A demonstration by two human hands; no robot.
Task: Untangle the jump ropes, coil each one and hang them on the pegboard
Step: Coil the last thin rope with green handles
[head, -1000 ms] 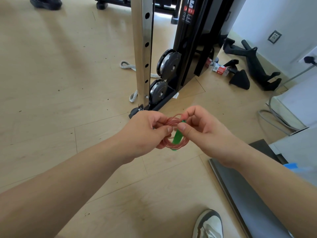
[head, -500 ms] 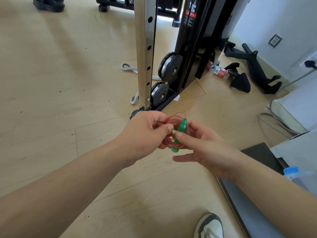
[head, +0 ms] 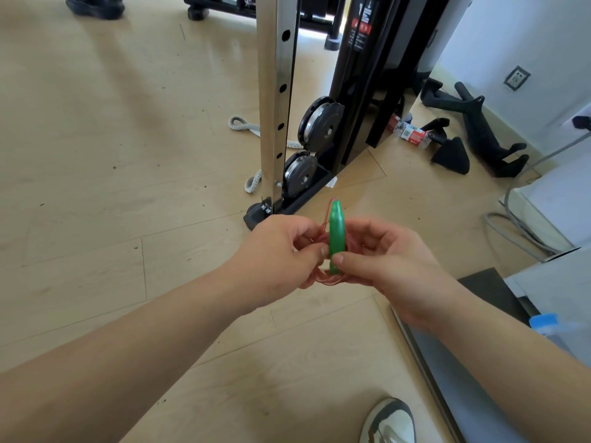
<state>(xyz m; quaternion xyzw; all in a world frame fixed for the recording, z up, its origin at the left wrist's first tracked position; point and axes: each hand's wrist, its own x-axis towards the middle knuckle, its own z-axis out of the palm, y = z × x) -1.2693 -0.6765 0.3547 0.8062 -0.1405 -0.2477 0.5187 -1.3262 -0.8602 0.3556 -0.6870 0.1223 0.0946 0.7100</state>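
Your left hand [head: 281,251] grips the coiled red rope [head: 329,278]; your right hand [head: 383,254] pinches its upright green handle [head: 336,238], just in front of the steel post [head: 276,91]

Green handle [head: 336,238], reddish rope [head: 329,278], pale wood floor [head: 128,155].

The left hand [head: 278,254] and right hand [head: 383,257] are bare, the forearms [head: 144,330] too; a grey-and-white sneaker [head: 388,422] shows at bottom right.

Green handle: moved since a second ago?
Yes. The green handle rose and stands upright; its tip now sits above the rack foot, previously below it.
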